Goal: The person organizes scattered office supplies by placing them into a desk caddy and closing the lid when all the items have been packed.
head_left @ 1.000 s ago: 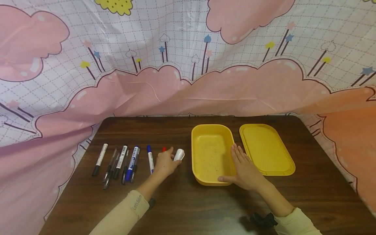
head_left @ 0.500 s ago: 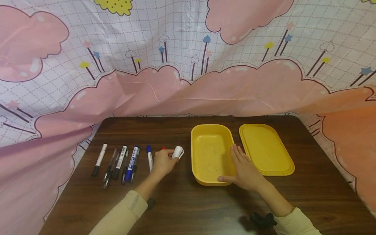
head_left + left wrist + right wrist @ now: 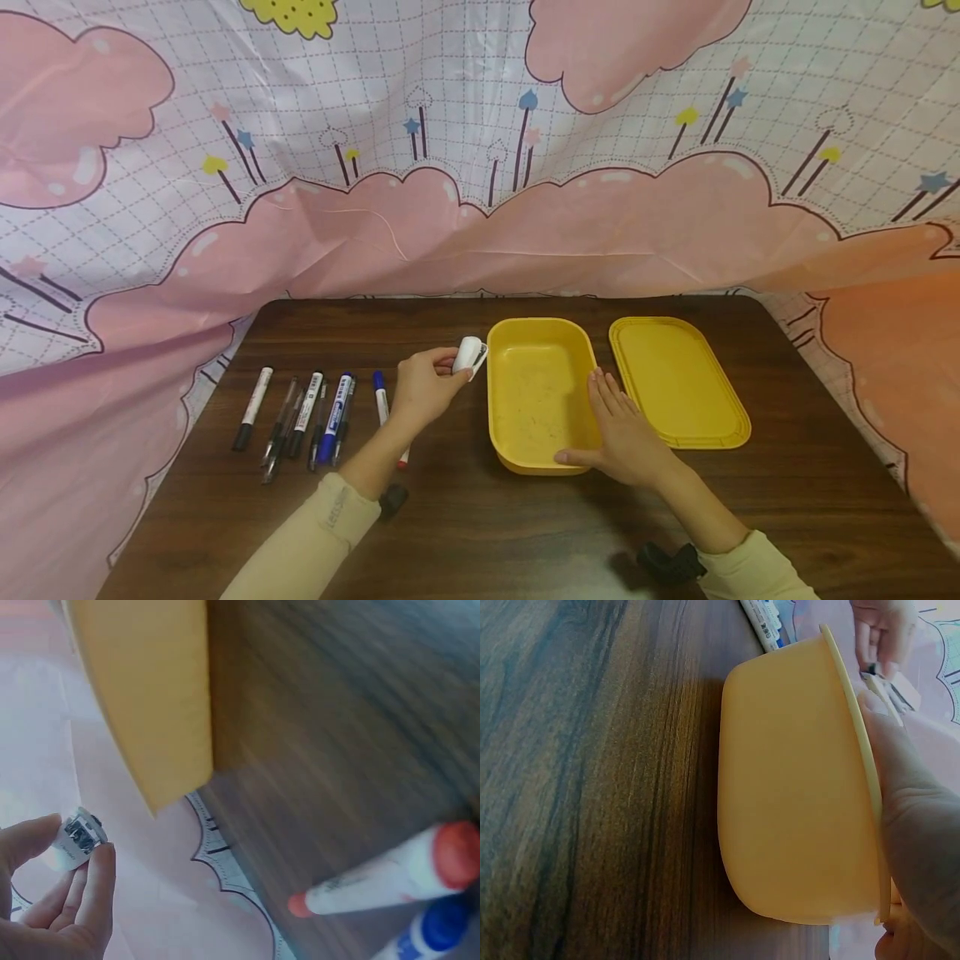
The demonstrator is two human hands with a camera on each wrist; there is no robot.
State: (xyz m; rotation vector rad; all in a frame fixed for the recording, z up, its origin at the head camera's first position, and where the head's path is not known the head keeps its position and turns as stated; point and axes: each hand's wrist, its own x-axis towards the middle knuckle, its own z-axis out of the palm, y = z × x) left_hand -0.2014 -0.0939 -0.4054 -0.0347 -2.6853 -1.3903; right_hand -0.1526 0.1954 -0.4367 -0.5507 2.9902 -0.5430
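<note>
My left hand point(image 3: 423, 387) pinches a small white stapler point(image 3: 467, 356) between thumb and fingers, above the table just outside the left rim of a yellow plastic box point(image 3: 491, 408). In the left wrist view the stapler point(image 3: 69, 851) shows its metal end between the fingertips. My right hand point(image 3: 626, 437) lies along the box's right side with straight fingers, its thumb stretched over the near rim. The right wrist view has the box's outer wall point(image 3: 795, 780) up close, with the right thumb point(image 3: 892, 750) at the rim.
A flat yellow lid point(image 3: 678, 383) lies right of the box. Left of my left arm are a blue-capped marker point(image 3: 381, 396), a thick blue marker point(image 3: 334, 421), black-and-white markers point(image 3: 257, 404) and several clear pens point(image 3: 279, 425). A red-and-white marker point(image 3: 382, 874) lies beneath the left forearm.
My left hand has lifted the stapler and carried it forward and right, up to the box's left rim. The red marker's near end now shows beside the forearm. The right hand has stayed put.
</note>
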